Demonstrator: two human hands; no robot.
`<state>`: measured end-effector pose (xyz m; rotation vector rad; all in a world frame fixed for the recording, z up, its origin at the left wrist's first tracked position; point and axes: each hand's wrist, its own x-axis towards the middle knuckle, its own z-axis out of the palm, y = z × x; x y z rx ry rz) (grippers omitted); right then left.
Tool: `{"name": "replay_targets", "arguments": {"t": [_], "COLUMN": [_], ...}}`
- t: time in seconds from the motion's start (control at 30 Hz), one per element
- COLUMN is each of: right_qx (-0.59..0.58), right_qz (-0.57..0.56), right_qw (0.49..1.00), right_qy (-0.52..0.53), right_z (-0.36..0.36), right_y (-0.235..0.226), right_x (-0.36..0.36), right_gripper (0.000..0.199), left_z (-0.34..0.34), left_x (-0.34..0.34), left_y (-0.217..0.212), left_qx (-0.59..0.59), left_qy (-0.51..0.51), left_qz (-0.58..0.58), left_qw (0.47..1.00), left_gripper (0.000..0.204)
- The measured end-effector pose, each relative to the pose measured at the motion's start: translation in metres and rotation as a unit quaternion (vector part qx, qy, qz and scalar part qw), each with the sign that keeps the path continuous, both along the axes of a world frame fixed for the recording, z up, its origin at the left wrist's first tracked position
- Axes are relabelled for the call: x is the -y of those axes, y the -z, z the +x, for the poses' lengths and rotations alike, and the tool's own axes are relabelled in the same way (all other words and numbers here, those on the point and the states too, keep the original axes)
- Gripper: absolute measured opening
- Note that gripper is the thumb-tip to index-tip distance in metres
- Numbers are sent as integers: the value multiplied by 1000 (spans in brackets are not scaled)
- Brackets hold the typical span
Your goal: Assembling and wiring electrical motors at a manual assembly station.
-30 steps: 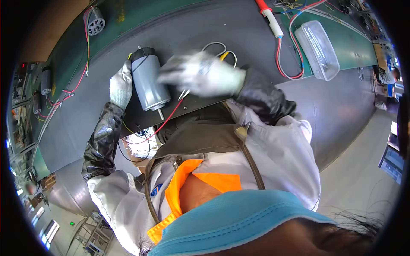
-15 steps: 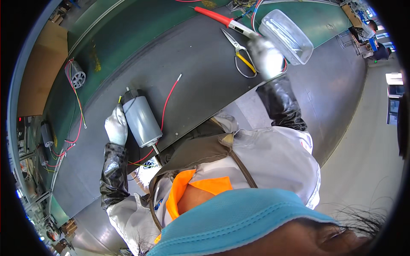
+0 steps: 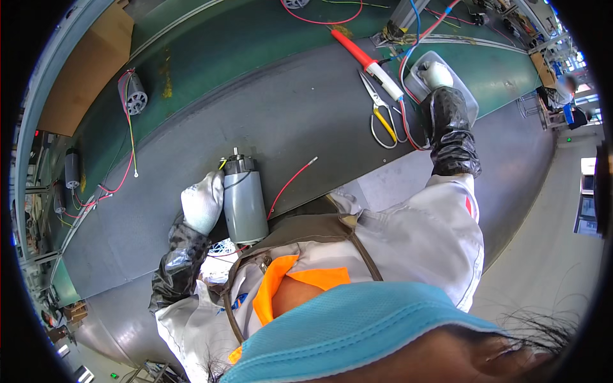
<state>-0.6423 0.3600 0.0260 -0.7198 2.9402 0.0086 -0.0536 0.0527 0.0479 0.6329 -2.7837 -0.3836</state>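
Note:
A grey cylindrical electric motor point(image 3: 246, 207) stands near the table's front edge, its black end and shaft pointing away from me. My left hand point(image 3: 203, 203), in a white glove, is closed beside that black end, pinching a short yellow wire point(image 3: 223, 164). From the motor's right side a red wire point(image 3: 292, 179) curves out over the table. At the far right, my gloved right hand point(image 3: 437, 75) reaches down into a clear plastic box point(image 3: 469, 102); its fingers are hidden. Scissors with yellow grips point(image 3: 385, 124) and a red-and-white pen-shaped tool point(image 3: 367, 62) lie left of the box.
Several other motors with loose wires lie on the left, including a grey one point(image 3: 135, 99) and a dark one point(image 3: 72, 169). A brown cardboard sheet point(image 3: 89, 70) stands at the far left. Blue and red cables point(image 3: 418, 38) hang by a metal post beyond the box.
My right hand has moved away from me into the plastic box, where thin white pieces showed before. The motor has turned more upright in view, with my left hand still at its side.

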Motion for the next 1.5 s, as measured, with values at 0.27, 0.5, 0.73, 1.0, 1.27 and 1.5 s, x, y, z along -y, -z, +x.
{"name": "replay_targets", "arguments": {"t": [0.27, 0.5, 0.73, 1.0, 1.27, 1.5], "right_qx": [-64, 63, 53, 379, 716, 709], "right_qz": [-298, -524, -521, -623, -515, -533], "right_qw": [951, 849, 852, 666, 453, 457], "right_qy": [-46, -21, -32, -159, -128, -63], "right_z": [21, 36, 31, 284, 403, 422], "right_y": [-47, -60, -63, -106, -17, -10], "right_x": [-14, -19, -32, 57, 143, 146], "right_gripper": [28, 23, 20, 25, 21, 18], "left_z": [-12, -19, -16, -26, -15, -18], "left_x": [0, -3, -2, 9, 18, 9], "left_y": [-8, -10, -11, -65, -77, -85], "left_qx": [37, 54, 75, 232, 255, 312], "left_qy": [6, 22, 11, -111, -162, -188], "left_qz": [-11, -47, -48, 392, 502, 452], "left_qw": [999, 997, 996, 883, 811, 814], "left_gripper": [28, 35, 38, 46, 43, 47]}}
